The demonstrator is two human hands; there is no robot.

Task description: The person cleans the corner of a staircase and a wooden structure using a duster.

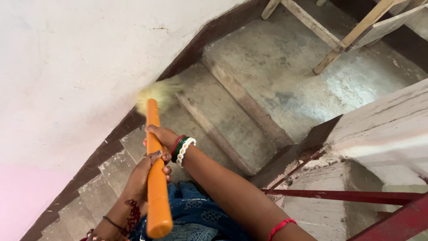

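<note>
In the head view, both hands are wrapped around the orange handle (156, 178) of a broom, one just above the other. The left hand (145, 174) grips the handle at its middle, fingers curled over the front, with a thin dark band at the wrist and a dark red pattern on the forearm. The right hand (161, 136) closes on the handle just farther up, touching the left; its wrist carries red, green and white bangles (183, 149), and a red thread (281, 226) circles the arm near the elbow. The handle runs from the near bottom edge away toward the wall, and its pale yellow bristles (158, 93) are blurred where they meet the dark brown skirting (133, 120) beneath the white wall (76, 58) on the left. Grey concrete stairs (223, 116) drop away to the right of the broom toward a worn landing (303, 76). At the far right stands a wooden frame (343, 40) on the landing. A red metal railing (339, 195) crosses the near right beside a pale concrete ledge (383, 125). Blue patterned cloth (196, 214) shows beneath the arms.
</note>
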